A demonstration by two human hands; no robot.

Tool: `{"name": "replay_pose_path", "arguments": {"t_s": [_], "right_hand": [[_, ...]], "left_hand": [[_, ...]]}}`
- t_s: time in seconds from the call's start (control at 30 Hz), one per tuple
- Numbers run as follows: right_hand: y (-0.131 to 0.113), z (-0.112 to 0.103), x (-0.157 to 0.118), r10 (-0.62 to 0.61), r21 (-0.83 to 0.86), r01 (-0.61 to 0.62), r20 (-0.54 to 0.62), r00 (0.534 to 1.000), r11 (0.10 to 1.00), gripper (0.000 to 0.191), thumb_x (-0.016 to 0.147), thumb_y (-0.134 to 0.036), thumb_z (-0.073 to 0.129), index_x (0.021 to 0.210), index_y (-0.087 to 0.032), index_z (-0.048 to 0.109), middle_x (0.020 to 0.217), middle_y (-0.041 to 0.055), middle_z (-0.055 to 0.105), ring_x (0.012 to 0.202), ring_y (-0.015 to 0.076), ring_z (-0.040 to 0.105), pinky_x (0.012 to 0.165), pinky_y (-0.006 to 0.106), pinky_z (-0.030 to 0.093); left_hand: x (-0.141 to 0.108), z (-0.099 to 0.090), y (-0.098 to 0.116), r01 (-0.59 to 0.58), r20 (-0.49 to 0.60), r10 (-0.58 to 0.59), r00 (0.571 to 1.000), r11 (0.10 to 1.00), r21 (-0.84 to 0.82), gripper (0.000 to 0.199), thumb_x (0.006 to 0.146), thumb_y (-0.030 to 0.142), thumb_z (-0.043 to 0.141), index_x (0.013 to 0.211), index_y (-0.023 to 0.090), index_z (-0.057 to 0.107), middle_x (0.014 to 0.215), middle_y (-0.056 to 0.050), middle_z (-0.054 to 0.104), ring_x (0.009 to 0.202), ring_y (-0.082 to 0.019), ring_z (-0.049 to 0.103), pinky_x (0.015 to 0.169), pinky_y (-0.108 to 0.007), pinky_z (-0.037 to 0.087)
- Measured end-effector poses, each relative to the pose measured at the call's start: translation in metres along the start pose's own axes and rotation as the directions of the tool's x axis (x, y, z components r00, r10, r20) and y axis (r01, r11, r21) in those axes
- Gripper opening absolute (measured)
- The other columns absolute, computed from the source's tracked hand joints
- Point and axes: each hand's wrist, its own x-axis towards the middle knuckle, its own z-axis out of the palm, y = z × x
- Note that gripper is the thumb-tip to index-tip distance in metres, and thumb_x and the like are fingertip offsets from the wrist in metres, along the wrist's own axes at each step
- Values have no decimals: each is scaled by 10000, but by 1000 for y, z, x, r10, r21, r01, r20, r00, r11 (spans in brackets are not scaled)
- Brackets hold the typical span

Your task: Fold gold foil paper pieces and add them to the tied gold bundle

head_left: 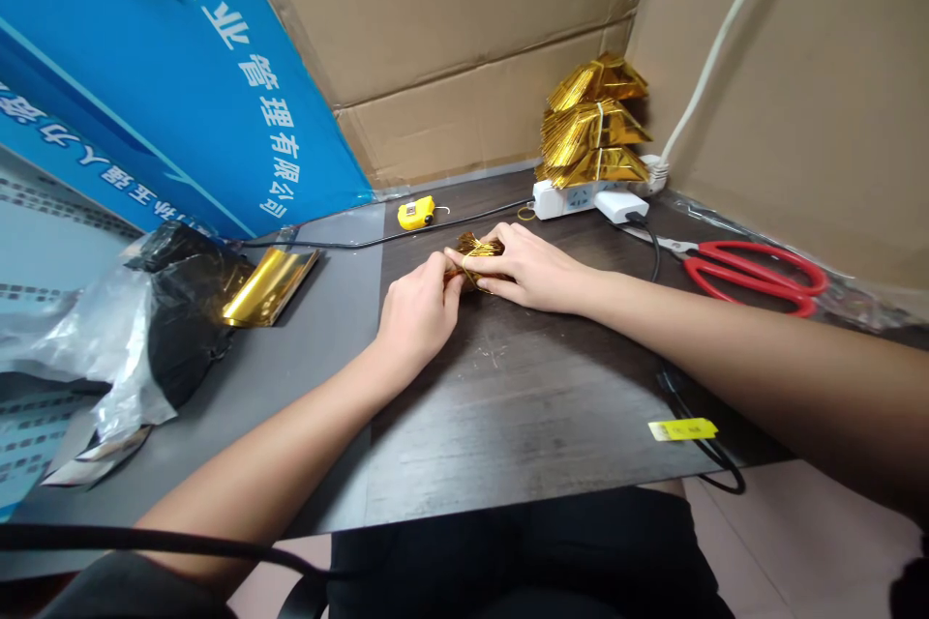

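Note:
Near the middle of the table, both hands grip a small bundle of folded gold foil [475,245]. My left hand [421,309] pinches its left end, fingers curled. From the right, my right hand [533,269] is closed over the bundle, with thumb and fingers pressed on it. A thin yellow band [468,261] shows around the bundle between the hands; part of the bundle is hidden by the fingers. Behind my right hand, several tied gold foil bundles [599,131] are stacked on a white power strip [573,199].
A yellow tape measure [416,213] lies at the back. Red-handled scissors [755,273] and a white charger [622,207] are to the right. A gold foil stack [268,288] lies beside a black plastic bag [190,309] at left. A yellow-tagged cable [686,429] hangs over the front edge.

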Motion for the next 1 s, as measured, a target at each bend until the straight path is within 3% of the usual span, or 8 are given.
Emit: {"name": "replay_pose_path", "arguments": {"t_s": [0.2, 0.4, 0.57, 0.63, 0.8, 1.0], "right_hand": [[1, -1, 1, -3, 9, 3, 9, 1000, 1000, 494, 1034, -391, 496, 1517, -296, 537, 1182, 175, 585, 1088, 309, 523, 958, 513, 479], [2, -1, 1, -19, 21, 19, -15, 1000, 1000, 508, 1037, -404, 502, 1531, -288, 516, 1195, 173, 605, 1103, 303, 526, 963, 500, 465], [1, -1, 1, -5, 5, 5, 9, 1000, 1000, 508, 1048, -373, 476, 1548, -286, 495, 1163, 176, 597, 1075, 303, 528, 949, 491, 467], [1, 0, 1, 9, -7, -9, 17, 1000, 1000, 508, 1047, -372, 471, 1552, -315, 484, 1134, 163, 586, 1053, 303, 528, 935, 489, 472], [4, 1, 0, -33, -3, 33, -12, 999, 999, 552, 1016, -335, 524, 1565, -321, 462, 1146, 150, 572, 1076, 298, 517, 940, 480, 472], [5, -1, 0, -5, -12, 5, 16, 1000, 1000, 586, 996, -465, 570, 1561, -349, 466, 1112, 140, 550, 1045, 308, 514, 911, 467, 463]], "left_hand": [[-1, 9, 3, 63, -27, -64, 998, 997, -41, 56, 977, 237, 533, 952, 203, 570, 1023, -79, 641, 895, -240, 652, 699, -335, 518], [2, 29, -3, -67, -63, 56, 996, 979, -194, 37, 986, 171, 434, 970, 201, 448, 999, -84, 534, 956, -236, 560, 872, -411, 528], [-1, 23, -12, -179, -54, 170, 984, 943, -282, 52, 947, 153, 447, 991, 181, 445, 1031, -106, 541, 990, -237, 539, 912, -426, 518], [-2, 17, -16, -138, -41, 132, 990, 920, -366, 96, 915, 143, 509, 996, 185, 483, 1010, -77, 591, 943, -205, 569, 862, -369, 522], [2, 7, -18, 101, -19, -126, 992, 868, -486, 194, 808, 152, 726, 841, 201, 541, 772, 46, 624, 660, -104, 528, 643, -230, 447], [8, 5, -11, 72, -51, -110, 993, 876, -478, 271, 759, 103, 781, 726, 186, 525, 679, 74, 610, 615, -86, 514, 617, -211, 410]]}}
